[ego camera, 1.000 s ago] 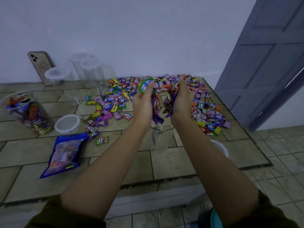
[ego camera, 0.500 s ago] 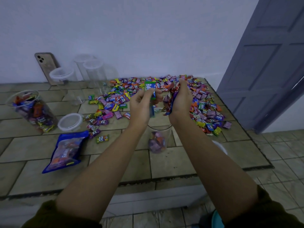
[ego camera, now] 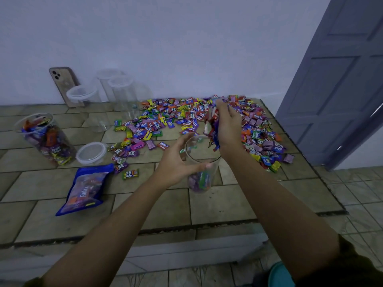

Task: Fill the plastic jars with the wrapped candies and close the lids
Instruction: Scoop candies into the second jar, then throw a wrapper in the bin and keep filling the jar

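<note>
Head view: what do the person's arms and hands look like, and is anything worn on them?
The left hand and right hand are bare: no gloves, rings or watch show. Forearms are uncovered up to dark olive sleeves, left sleeve and right sleeve, seen at the bottom corners.

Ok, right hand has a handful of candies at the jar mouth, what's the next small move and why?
Probably loosen the right hand so its handful of candies drops into the clear jar. The handful hangs at the jar's open mouth, the left hand holds the jar steady, and only a little candy lies at its bottom.
</note>
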